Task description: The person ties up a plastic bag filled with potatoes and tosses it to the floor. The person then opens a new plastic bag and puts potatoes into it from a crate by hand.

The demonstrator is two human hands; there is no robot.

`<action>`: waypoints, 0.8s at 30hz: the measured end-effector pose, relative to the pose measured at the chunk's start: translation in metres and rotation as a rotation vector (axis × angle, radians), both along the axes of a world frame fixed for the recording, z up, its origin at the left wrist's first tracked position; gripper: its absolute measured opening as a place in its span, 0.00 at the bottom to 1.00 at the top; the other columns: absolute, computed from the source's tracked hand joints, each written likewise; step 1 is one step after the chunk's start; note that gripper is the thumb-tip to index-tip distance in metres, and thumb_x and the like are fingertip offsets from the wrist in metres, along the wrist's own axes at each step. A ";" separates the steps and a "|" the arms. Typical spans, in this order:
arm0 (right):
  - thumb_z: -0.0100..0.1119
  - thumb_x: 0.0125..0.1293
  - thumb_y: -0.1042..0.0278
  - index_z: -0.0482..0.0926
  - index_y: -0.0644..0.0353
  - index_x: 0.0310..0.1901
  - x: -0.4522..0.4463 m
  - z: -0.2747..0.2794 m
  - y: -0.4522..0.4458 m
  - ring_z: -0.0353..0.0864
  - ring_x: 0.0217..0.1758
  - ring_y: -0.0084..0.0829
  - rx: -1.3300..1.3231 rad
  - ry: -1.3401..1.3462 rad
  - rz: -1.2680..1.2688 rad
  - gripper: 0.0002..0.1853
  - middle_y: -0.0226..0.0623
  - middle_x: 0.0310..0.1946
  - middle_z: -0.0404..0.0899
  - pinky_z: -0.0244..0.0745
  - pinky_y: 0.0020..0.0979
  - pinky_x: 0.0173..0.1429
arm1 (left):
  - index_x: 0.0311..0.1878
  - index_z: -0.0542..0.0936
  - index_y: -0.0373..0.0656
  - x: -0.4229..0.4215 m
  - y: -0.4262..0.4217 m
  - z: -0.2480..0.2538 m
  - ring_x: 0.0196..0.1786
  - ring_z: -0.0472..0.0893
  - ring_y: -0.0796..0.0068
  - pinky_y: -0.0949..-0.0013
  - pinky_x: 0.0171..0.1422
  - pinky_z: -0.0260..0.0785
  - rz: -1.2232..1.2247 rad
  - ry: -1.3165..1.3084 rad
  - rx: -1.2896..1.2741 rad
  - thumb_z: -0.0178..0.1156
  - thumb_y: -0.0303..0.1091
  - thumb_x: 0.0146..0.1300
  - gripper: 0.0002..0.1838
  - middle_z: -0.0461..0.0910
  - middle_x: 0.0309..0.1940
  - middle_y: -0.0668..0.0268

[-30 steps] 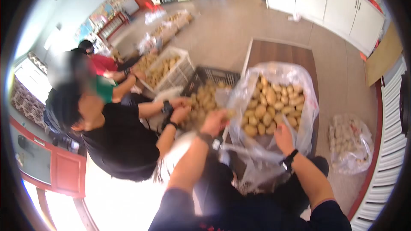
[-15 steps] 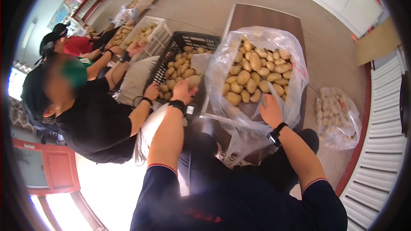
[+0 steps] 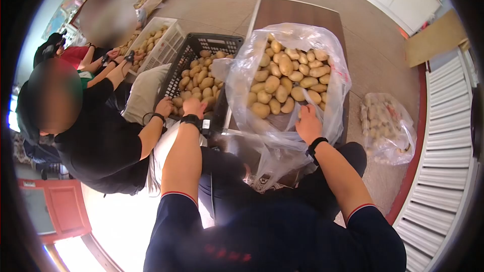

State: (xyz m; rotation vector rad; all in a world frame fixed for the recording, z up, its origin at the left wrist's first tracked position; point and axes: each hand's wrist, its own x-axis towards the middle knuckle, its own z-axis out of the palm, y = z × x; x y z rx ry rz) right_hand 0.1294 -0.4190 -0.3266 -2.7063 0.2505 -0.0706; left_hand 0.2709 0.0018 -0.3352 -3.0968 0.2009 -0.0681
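Observation:
My left hand (image 3: 194, 108) is over the near end of a black plastic crate (image 3: 187, 45), among the potatoes (image 3: 201, 77) in it. Its fingers are apart, and no potato shows in its grip. At the near side of a large clear plastic bag (image 3: 338, 70), my right hand (image 3: 308, 123) reaches in with bent, slightly parted fingers. They are close to the pile of potatoes (image 3: 285, 64) inside the bag. What lies under the right fingertips is hidden. A co-worker's hand (image 3: 164, 107) rests at the crate's near left corner, beside my left hand.
The bag lies on a brown tabletop (image 3: 297, 15). A second bag of potatoes (image 3: 385, 128) sits on the floor at right, near a white radiator (image 3: 443, 141). Left of the black crate stand a white crate (image 3: 174, 45) and a seated co-worker (image 3: 101, 136).
My left hand has moved left and back over the crate; the large potato earlier at its fingers no longer shows there. My right hand stays at the bag, its fingers nearer the potatoes. The view shifted slightly.

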 end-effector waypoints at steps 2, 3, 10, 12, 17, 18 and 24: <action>0.64 0.56 0.68 0.71 0.55 0.57 -0.003 0.000 -0.003 0.82 0.46 0.50 0.014 0.028 0.030 0.25 0.43 0.62 0.66 0.77 0.47 0.51 | 0.20 0.83 0.40 0.001 0.003 -0.003 0.29 0.83 0.54 0.55 0.34 0.73 0.001 0.015 -0.049 0.63 0.57 0.59 0.27 0.81 0.20 0.55; 0.64 0.56 0.68 0.71 0.55 0.57 -0.004 0.002 -0.003 0.82 0.46 0.50 0.016 0.030 0.055 0.25 0.43 0.62 0.66 0.77 0.47 0.51 | 0.19 0.83 0.41 -0.001 -0.002 -0.001 0.29 0.83 0.54 0.55 0.34 0.73 0.007 -0.022 -0.064 0.64 0.56 0.59 0.26 0.81 0.20 0.56; 0.67 0.54 0.68 0.71 0.54 0.53 -0.008 -0.011 -0.005 0.78 0.51 0.53 0.040 -0.015 0.150 0.25 0.44 0.58 0.68 0.75 0.47 0.54 | 0.50 0.78 0.45 -0.005 -0.030 0.006 0.39 0.84 0.70 0.70 0.37 0.78 0.721 0.412 -1.637 0.62 0.34 0.62 0.14 0.81 0.36 0.66; 0.65 0.54 0.69 0.72 0.54 0.54 -0.004 -0.016 0.000 0.76 0.55 0.51 0.181 -0.068 0.098 0.24 0.45 0.53 0.72 0.73 0.45 0.57 | 0.54 0.74 0.43 -0.008 -0.058 0.043 0.40 0.82 0.68 0.71 0.40 0.79 0.835 0.288 -1.786 0.59 0.31 0.63 0.16 0.78 0.40 0.66; 0.60 0.58 0.69 0.73 0.55 0.58 0.015 0.003 0.004 0.79 0.50 0.43 0.584 0.098 -0.043 0.23 0.45 0.47 0.77 0.75 0.39 0.49 | 0.55 0.72 0.38 -0.021 -0.095 0.074 0.37 0.81 0.64 0.63 0.42 0.78 0.586 0.467 -1.708 0.58 0.34 0.65 0.18 0.75 0.45 0.63; 0.59 0.58 0.70 0.73 0.55 0.58 0.017 0.013 0.008 0.81 0.45 0.39 0.900 0.190 -0.110 0.24 0.43 0.46 0.78 0.75 0.36 0.42 | 0.56 0.72 0.38 -0.023 -0.101 0.073 0.37 0.82 0.64 0.63 0.42 0.78 0.528 0.526 -1.700 0.58 0.34 0.65 0.18 0.75 0.45 0.63; 0.55 0.61 0.76 0.68 0.56 0.64 0.019 0.039 0.041 0.81 0.32 0.29 1.390 0.317 -0.009 0.27 0.36 0.40 0.77 0.75 0.28 0.33 | 0.57 0.72 0.39 -0.037 -0.147 0.079 0.40 0.83 0.65 0.65 0.41 0.78 0.335 0.777 -1.595 0.56 0.40 0.68 0.20 0.76 0.47 0.63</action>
